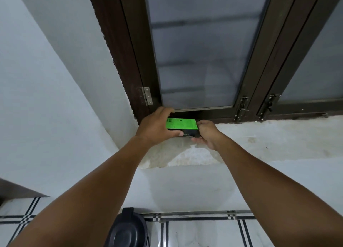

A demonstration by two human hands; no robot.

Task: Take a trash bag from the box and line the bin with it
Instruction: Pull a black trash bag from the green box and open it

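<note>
Green-topped cardboard box (181, 125), dark along its lower face, printed label with barcode uppermost. Location: on the pale, stained window ledge (269, 137), hard against the foot of the dark brown window frame (130, 61), near the wall corner.

Left hand (155, 127): wrapped over the box's left end, thumb along the front lower edge, fingers curled across the top and far side. Closed on the box.

Right hand (206, 133): at the box's right end, fingers bent and pressed against the end panel, thumb underneath toward the front corner. Whether it is gripping the box or picking at an end flap cannot be told from this angle.

Bin (128, 228): dark, round, on the black-lined white tiled floor (204, 232) below the ledge, well apart from the box; partly hidden by the left forearm. It appears to be closed by a lid; no liner visible.

Trash bag: none in view.

Progress, as judged: opening stage only. Box reached and held with both hands. Outstanding: open the box, draw out one bag, shake it open, lift the bin's lid if that is what it is, seat the bag inside and fold its mouth over the rim.
</note>
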